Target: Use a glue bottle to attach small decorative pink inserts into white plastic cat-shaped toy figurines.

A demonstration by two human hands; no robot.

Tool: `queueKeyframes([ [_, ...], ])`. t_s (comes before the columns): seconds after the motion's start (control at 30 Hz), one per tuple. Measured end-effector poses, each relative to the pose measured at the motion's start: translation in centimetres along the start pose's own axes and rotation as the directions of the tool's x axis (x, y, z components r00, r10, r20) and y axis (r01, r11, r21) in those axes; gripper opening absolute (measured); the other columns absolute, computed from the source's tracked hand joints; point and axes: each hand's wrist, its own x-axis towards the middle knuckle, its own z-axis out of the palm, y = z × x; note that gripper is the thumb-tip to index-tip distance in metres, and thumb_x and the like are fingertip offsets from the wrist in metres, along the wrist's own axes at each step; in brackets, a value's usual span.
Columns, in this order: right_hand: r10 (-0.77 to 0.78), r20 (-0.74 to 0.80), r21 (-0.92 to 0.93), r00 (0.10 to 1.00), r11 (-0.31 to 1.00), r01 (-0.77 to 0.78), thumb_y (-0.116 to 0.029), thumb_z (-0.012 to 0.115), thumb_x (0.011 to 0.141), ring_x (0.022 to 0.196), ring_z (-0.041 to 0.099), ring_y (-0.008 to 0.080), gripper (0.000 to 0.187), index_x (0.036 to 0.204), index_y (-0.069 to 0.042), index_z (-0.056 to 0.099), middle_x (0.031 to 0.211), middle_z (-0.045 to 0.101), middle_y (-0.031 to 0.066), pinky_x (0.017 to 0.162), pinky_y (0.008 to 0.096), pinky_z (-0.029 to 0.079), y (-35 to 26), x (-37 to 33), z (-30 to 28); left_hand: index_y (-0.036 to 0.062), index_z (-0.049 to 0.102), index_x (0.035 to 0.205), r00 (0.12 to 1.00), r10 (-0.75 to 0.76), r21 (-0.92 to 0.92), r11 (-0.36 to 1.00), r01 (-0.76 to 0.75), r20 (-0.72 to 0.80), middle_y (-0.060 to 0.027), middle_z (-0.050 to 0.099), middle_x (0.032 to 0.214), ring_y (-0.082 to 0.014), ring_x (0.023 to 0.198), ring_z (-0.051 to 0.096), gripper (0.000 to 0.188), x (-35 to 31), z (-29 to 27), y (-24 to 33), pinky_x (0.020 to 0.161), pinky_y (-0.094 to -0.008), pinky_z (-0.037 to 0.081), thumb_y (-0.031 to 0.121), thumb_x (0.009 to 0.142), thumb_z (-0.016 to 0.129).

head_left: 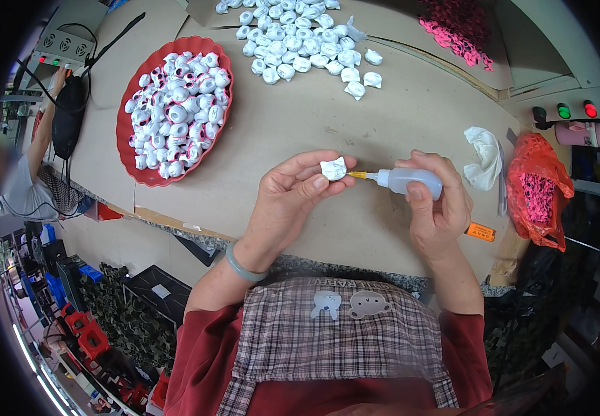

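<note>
Between the thumb and fingers of my left hand (289,191) is a small white cat-head-shaped piece (333,168). My right hand (438,204) is wrapped round a translucent squeeze bottle (411,182) lying nearly level. Its yellow needle tip (357,175) points left and reaches the right side of the white piece; whether it touches, I cannot tell. To the left, a red scalloped tray (149,57) holds many white pieces with pink parts. Beyond my hands, a heap of plain white pieces (293,43) lies on the brown-covered table (272,125).
Pink and dark red small parts (456,35) lie at the far right. On the right are a crumpled white cloth (482,158), a red plastic bag (541,191) of pink parts, and an orange box (480,231). At far left, another person's arm (43,128) reaches toward a control box (64,47).
</note>
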Motion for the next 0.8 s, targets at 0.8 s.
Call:
queueKeyframes([
  [0.8, 0.449, 0.047, 0.607, 0.892, 0.697, -0.382, 0.000, 0.065, 0.084, 0.082, 0.062, 0.0147, 0.033, 0.115, 0.000, 0.052, 0.096, 0.062, 0.0092, 0.064, 0.0245, 0.050, 1.8, 2.6, -0.6, -0.0036, 0.054, 0.122, 1.000, 0.000, 0.046, 0.999, -0.001, 0.018, -0.0216, 0.060, 0.119, -0.0267, 0.105, 0.062, 0.031, 0.0, 0.5, 0.4, 0.094, -0.0349, 0.050, 0.001, 0.092, 0.053],
])
